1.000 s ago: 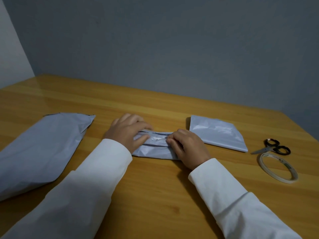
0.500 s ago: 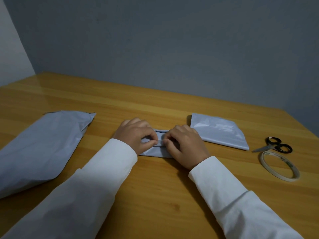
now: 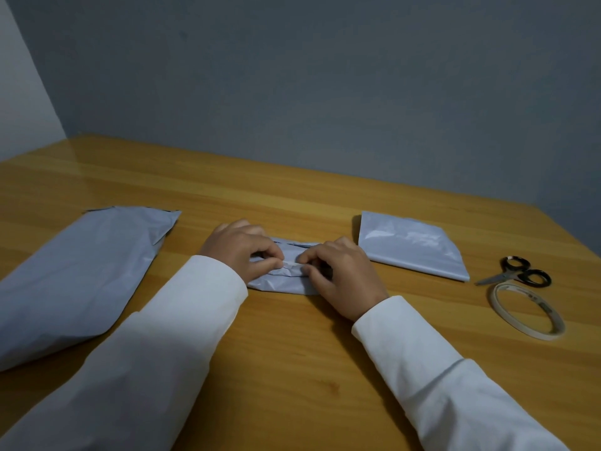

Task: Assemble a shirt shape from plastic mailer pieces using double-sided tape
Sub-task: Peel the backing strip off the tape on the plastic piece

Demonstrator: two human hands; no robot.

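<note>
small mailer piece [image 3: 286, 278], table centre: left hand [image 3: 242, 252] and right hand [image 3: 338, 275] pinching its pale strip, probably tape | tape roll [image 3: 527, 310] and scissors [image 3: 517, 275] waiting at 3 o'clock, within reach

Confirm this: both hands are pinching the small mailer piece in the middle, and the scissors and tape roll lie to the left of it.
One thing is wrong. The head view shows the scissors and tape roll to the right of the small mailer piece, not the left. Both the left hand and right hand do pinch it.
</note>
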